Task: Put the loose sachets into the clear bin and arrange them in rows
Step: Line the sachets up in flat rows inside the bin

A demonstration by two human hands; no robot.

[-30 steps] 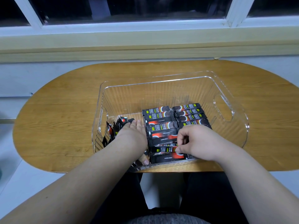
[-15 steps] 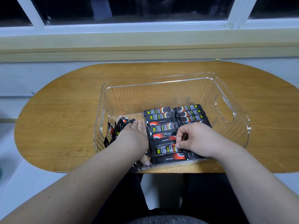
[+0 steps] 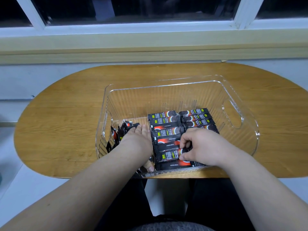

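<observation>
A clear ribbed bin point(image 3: 166, 88) stands on the wooden table point(image 3: 66, 114). Inside it, black sachets lie flat in a middle row point(image 3: 165, 125) and a right row point(image 3: 197, 118). A loose bunch of sachets point(image 3: 120, 132) stands on edge at the bin's left. My left hand point(image 3: 138, 139) lies flat with straight fingers against that bunch, its thumb down at the near wall. My right hand point(image 3: 201, 147) curls over the near end of the rows and pinches a sachet point(image 3: 168, 155) between thumb and fingers. The near part of the right row is hidden under this hand.
The bin has a cut-out handle point(image 3: 232, 114) in its right wall and reaches the table's near edge. A window sill point(image 3: 150, 45) and wall run behind the table. My lap sits below the table edge.
My right hand has shifted slightly toward me along the middle row, fingers working at a sachet. The left hand stays flat against the left bunch.
</observation>
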